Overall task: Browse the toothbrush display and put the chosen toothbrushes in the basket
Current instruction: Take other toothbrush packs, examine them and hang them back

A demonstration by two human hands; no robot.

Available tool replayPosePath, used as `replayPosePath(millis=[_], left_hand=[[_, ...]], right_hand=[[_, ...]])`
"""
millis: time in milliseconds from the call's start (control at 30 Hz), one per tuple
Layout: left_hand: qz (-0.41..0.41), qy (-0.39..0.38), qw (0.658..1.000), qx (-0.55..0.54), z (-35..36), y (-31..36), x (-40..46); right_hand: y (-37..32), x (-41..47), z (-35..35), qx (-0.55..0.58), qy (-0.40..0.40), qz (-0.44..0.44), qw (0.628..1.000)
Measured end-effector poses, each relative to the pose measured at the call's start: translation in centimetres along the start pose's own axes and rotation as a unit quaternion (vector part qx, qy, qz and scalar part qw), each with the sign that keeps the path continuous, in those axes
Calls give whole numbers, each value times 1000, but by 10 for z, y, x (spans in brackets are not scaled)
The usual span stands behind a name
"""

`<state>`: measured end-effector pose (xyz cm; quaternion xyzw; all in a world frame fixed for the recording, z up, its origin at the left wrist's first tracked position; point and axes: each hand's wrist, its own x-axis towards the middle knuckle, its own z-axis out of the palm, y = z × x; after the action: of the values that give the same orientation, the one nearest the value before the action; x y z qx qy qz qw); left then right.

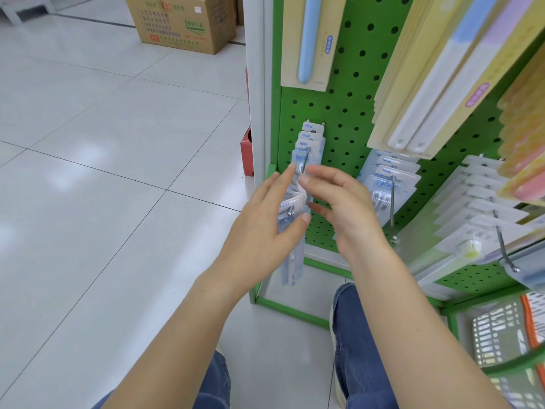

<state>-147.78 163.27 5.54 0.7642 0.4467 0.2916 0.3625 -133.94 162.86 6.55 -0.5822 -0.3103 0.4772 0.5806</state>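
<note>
Several clear-and-blue toothbrush packs [308, 144] hang in a row on a peg of the green pegboard display [359, 84]. My left hand [265, 219] reaches in from the left; its thumb and fingers hold the front packs [290, 228] of that row, near the peg's tip. My right hand [345, 208] hovers just right of the same row, fingers loosely spread and pointing left, fingertips at the packs' top edges. A green basket [501, 367] sits at the bottom right, holding packaged items.
More pack rows hang to the right: blue ones [389, 184], white ones [477, 208], and large yellow cards [442, 84] above. A cardboard box [182, 22] stands on the tiled floor far left. My knees in jeans are below the display.
</note>
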Motion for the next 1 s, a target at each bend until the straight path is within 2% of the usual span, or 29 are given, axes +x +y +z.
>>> replayPosePath(millis=[100,200,367,600,700,867,1000], left_hand=[[4,6,1000,5,1,-2,3],[2,5,1000,10,3,-2,2],[7,5,1000,25,2,-4,5],[17,-4,999,32,4,-1,8],[19,-2,999,26,4,0,8],[31,-2,998,52,3,1,9],[25,0,998,58,2,0,9]], right_hand=[[-3,5,3,22,62,-36,997],[-5,13,6,-48,120,-122,984],[0,28,4,-158,79,-167,970],[7,41,12,-143,111,-167,969],[9,46,12,-173,109,-162,965],[8,42,12,-292,162,-212,918],[3,33,11,-350,174,-246,887]])
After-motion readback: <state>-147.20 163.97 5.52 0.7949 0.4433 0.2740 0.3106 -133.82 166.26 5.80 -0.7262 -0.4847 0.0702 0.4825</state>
